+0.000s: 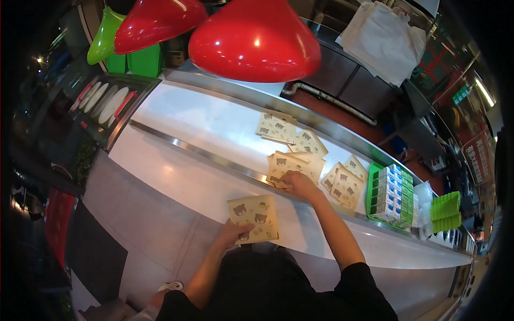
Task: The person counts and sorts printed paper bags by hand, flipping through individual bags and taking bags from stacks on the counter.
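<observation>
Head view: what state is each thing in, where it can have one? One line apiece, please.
Left hand: gripping the held paper.
Held paper: lifted off the counter, flat, printed side showing.
Right hand: on the nearest paper pile; grip unclear.
Nearest paper pile: overlapping, uneven.
Green tray: loaded with cartons.
Cartons: packed in rows.
Large red lamp: hanging.

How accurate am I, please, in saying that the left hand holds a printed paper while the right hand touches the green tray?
Not quite: the head view shows the right hand touching a pile of papers, not the green tray; the left hand does hold a printed paper.
</observation>
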A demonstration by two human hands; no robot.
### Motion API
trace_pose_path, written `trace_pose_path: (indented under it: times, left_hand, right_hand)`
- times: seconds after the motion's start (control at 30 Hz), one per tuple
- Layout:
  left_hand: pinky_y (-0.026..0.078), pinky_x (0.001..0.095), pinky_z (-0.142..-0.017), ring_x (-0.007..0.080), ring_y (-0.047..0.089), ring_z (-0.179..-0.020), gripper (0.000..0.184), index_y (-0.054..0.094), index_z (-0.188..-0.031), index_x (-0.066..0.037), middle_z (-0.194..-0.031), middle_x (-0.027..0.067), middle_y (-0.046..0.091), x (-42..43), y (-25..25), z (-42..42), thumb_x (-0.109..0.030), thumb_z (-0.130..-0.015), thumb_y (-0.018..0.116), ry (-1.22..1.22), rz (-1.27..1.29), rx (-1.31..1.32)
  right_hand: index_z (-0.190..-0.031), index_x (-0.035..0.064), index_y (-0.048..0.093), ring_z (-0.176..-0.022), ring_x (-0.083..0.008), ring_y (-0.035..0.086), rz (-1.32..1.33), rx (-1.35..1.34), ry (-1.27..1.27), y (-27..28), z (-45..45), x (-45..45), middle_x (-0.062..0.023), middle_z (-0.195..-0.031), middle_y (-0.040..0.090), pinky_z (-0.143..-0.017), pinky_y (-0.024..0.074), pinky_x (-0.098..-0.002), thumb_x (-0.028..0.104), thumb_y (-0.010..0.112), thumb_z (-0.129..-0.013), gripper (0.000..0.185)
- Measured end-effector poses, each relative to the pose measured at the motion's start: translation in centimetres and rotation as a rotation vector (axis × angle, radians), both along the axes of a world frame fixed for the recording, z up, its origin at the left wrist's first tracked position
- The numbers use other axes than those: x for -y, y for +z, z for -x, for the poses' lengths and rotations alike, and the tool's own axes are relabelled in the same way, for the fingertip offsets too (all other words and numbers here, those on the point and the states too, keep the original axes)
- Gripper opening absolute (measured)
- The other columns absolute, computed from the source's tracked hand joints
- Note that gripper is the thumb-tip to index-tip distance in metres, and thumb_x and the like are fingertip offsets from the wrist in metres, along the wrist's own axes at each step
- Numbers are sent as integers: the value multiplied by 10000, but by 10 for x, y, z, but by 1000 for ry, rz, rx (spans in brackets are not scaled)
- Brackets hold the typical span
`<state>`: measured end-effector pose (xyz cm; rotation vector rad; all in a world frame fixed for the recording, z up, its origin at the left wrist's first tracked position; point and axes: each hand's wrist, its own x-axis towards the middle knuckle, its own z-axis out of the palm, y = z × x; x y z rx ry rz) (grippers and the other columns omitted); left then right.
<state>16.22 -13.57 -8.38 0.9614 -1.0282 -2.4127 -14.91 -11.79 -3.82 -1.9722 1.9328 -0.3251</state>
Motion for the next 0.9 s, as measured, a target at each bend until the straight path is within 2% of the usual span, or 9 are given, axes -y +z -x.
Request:
trace_pose_path:
  times: [0.17, 0.23, 0.37, 0.43, 0.5, 0.63, 0.73, 0.83, 0.9]
  left_hand:
    - [545, 287, -680, 167, 644, -829, 407, 550, -1118, 13, -1001, 104, 651, 0, -6, 3, -25, -755, 731, -72, 51, 45]
    - [544, 285, -682, 166, 645, -831, 397, 560, -1108, 10, -995, 102, 654, 0, 0, 8, -28, -753, 734, -82, 53, 27]
    - [491, 253, -573, 123, 594, -689, 331, 577, -1050, 1, -877, 65, 642, 1, 3, 8, -29, -758, 731, -59, 42, 77]
    - [462, 243, -532, 107, 565, -637, 309, 581, -1029, -3, -837, 51, 631, 3, 7, 7, -28, -760, 730, -67, 50, 110]
    - [412, 235, -487, 86, 512, -581, 290, 578, -1008, -6, -791, 36, 608, 4, 12, 7, -30, -762, 729, -46, 49, 106]
    - [413, 237, -488, 87, 519, -586, 283, 580, -1006, -7, -798, 41, 612, 6, 5, 5, -29, -763, 724, -21, 65, 89]
    - [422, 234, -498, 87, 521, -593, 274, 582, -1005, -10, -802, 39, 613, 8, 5, 7, -27, -766, 717, -83, 43, 108]
    - [421, 230, -503, 86, 516, -598, 270, 586, -1007, -12, -805, 38, 611, 8, 9, 9, -22, -768, 711, -66, 49, 67]
    - [478, 243, -555, 108, 566, -656, 312, 575, -1049, -5, -848, 50, 624, 10, 11, 8, -22, -768, 709, -117, 38, 99]
  right_hand:
    - [-1043, 57, 642, -1004, -312, 575, -34, 155, 14, 0, 14, 1, -127, -1055, 622, -897, 458, -394, 115, 708, -697, 357]
    - [-1023, 55, 649, -948, -279, 604, -90, 154, 10, -1, 18, 3, -90, -1054, 623, -840, 484, -360, 93, 744, -693, 346]
    - [-1011, 47, 656, -928, -259, 618, -132, 235, 18, -15, 32, 8, -93, -1005, 637, -816, 492, -345, 83, 723, -714, 306]
    - [-930, 29, 660, -888, -270, 613, -87, 356, 3, -20, 39, 8, -102, -959, 655, -801, 484, -323, 98, 687, -757, 188]
    - [-958, 30, 663, -882, -241, 621, -85, 378, 9, -23, 43, 5, -92, -987, 658, -800, 490, -316, 79, 689, -761, 204]
    - [-977, 24, 668, -892, -200, 628, -93, 485, 36, -21, 45, 3, -78, -1044, 665, -807, 498, -310, 54, 685, -780, 200]
    - [-957, 16, 672, -918, -186, 627, -183, 419, 9, -13, 44, 5, -75, -1043, 668, -812, 497, -308, 49, 679, -787, 173]
    - [-956, 7, 669, -878, -175, 631, -129, 453, -40, -17, 44, 5, -79, -999, 676, -799, 500, -305, 48, 653, -810, 153]
    - [-965, 4, 665, -855, -173, 633, -127, 415, -83, -21, 44, 4, -83, -977, 678, -791, 502, -309, 48, 639, -818, 155]
